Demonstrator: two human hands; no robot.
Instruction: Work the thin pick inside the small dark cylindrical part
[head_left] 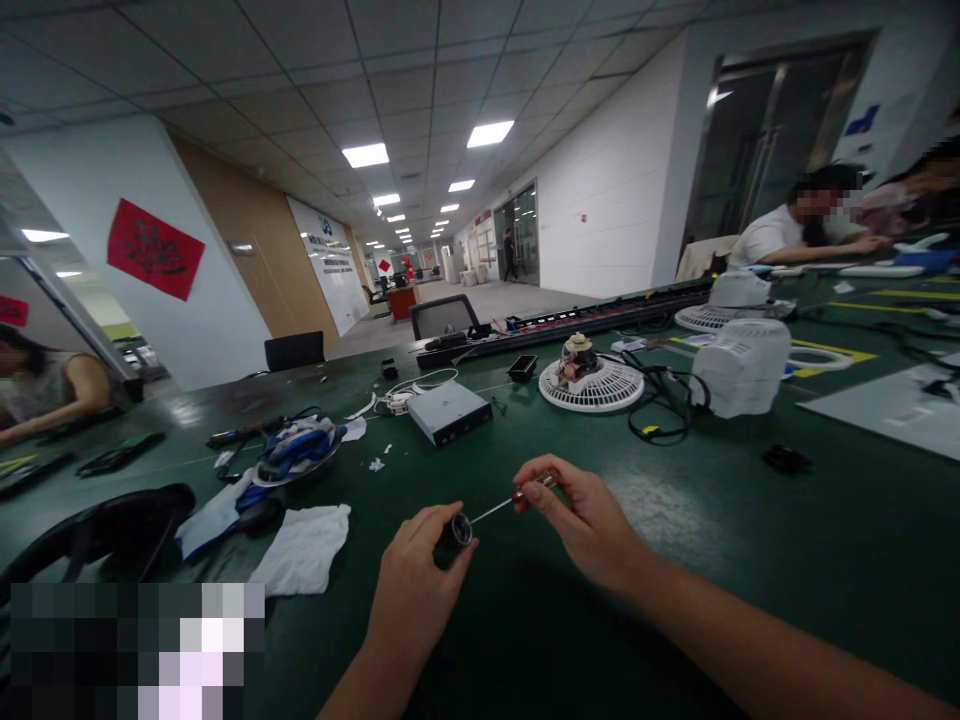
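A dark round part (460, 533) is held above the counter (525, 650), pinched between the fingers of the left hand (414, 565). The fingers of the right hand (589, 515) are closed round the handle of a screwdriver (538, 483), its shaft reaching the part's rim; contact is unclear. Beyond lie 1 grey drive box (450, 408) and 2 white fan grilles (574, 395).

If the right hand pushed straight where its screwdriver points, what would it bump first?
Probably the round black part in the left hand; the screwdriver points at it, but depth is unclear.
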